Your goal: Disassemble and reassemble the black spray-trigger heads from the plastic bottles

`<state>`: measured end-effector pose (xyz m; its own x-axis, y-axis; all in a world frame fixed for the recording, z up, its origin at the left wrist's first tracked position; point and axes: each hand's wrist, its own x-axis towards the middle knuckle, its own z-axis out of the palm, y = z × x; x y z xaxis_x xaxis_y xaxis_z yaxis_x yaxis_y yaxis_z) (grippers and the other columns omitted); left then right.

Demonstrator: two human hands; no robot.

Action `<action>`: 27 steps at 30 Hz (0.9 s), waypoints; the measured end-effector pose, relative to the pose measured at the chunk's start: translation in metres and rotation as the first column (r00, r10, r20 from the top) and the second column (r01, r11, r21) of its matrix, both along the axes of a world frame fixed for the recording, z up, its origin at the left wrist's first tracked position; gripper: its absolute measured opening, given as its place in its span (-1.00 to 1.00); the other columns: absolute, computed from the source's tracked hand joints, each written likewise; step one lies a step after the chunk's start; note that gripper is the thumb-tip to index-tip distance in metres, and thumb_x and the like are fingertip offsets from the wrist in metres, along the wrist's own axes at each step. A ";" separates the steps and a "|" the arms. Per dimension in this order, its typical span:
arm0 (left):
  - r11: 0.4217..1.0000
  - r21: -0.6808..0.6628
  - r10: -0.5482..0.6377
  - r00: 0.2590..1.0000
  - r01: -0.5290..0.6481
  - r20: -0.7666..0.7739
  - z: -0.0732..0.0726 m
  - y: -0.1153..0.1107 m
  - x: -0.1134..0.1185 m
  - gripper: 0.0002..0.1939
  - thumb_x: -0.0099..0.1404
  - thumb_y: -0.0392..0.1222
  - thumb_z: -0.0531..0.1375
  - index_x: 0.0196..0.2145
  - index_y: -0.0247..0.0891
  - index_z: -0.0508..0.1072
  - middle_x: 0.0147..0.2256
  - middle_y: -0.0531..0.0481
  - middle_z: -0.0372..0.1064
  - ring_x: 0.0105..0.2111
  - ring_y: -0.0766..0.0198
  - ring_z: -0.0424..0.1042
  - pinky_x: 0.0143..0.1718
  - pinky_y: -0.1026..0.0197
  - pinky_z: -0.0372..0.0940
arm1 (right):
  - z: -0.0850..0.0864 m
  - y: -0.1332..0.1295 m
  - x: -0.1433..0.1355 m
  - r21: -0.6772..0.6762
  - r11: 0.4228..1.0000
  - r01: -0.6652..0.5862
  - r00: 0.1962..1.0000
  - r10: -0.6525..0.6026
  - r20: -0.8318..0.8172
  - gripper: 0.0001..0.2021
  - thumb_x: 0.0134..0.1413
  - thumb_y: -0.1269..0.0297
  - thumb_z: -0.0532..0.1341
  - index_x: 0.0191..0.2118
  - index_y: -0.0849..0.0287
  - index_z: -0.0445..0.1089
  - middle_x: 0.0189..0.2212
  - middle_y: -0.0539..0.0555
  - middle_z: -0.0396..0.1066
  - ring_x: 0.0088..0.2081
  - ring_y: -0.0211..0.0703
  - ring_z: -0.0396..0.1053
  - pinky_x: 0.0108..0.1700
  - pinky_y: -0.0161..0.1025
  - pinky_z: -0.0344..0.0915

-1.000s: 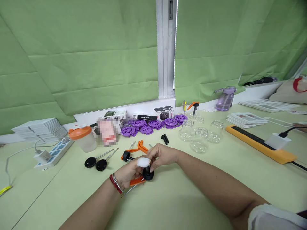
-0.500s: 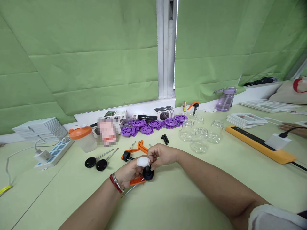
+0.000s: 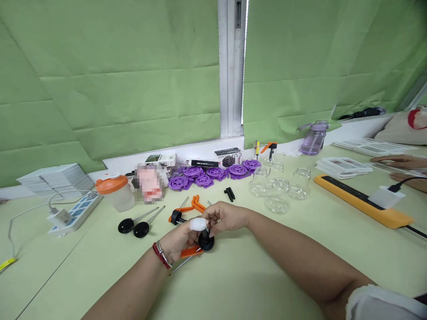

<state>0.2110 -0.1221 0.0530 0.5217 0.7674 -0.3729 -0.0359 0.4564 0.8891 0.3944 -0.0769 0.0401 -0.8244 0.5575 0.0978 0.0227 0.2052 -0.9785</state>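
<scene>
My left hand (image 3: 180, 243), with bracelets at the wrist and a white covering on the thumb, is closed around a black part with a round disc end (image 3: 206, 242). My right hand (image 3: 228, 217) pinches at the upper end of that part, its fingertips against my left thumb; the exact grip is hidden. Beneath my left hand are an orange handle (image 3: 191, 252) and a thin metal rod (image 3: 182, 266); whether they join the black part I cannot tell. Just beyond lie a black cap-like piece (image 3: 175, 217) and orange handles (image 3: 198, 203), partly covered by my hands.
Two black-disc rods (image 3: 141, 229) lie at left, near an orange-lidded cup (image 3: 120, 195). Purple round parts (image 3: 203, 179) are heaped behind, short black pieces (image 3: 229, 194) in front. Glass jars (image 3: 276, 202) and a yellow power strip (image 3: 360, 200) stand right. Another person's hands (image 3: 400, 162) are at far right.
My hands and the black part stay almost in place. At the far right, the other person's hands have come further into view over the table.
</scene>
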 end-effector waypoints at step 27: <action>0.999 -0.042 -0.011 1.000 0.011 -0.009 0.000 0.000 -0.001 -0.63 -0.09 0.07 0.28 -0.43 -0.28 0.39 -0.54 0.02 0.36 -0.55 0.28 0.31 -0.53 0.24 0.18 | -0.001 0.000 -0.001 -0.023 1.000 0.002 1.000 -0.002 -0.006 -0.69 -0.28 0.31 0.39 -0.34 0.27 0.35 -0.44 -0.05 0.34 -0.43 -0.37 0.30 -0.31 -0.35 0.27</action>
